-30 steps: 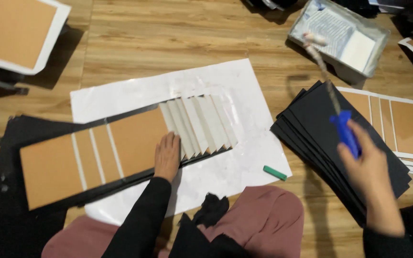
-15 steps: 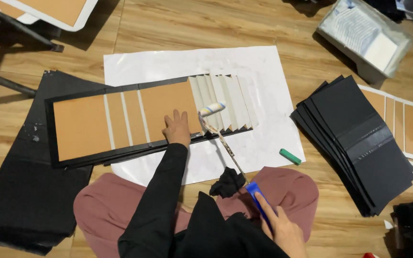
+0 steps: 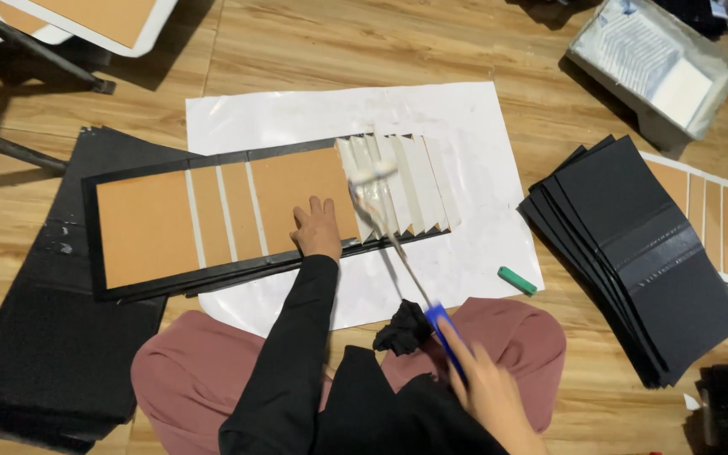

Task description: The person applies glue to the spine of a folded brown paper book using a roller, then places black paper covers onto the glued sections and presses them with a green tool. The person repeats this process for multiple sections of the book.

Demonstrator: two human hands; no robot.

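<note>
Head view: left hand (image 3: 318, 229) lies flat, fingers spread, pressing the brown board (image 3: 212, 215) at frame centre. Right hand (image 3: 489, 389), lower right, is closed around the blue handle of a paint roller (image 3: 372, 174), whose head touches fanned white panels (image 3: 406, 190) on white paper (image 3: 473, 118).

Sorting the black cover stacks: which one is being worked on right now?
The fanned stack on the white sheet, brown boards up, under the left hand. The other black stacks lie untouched.
</note>
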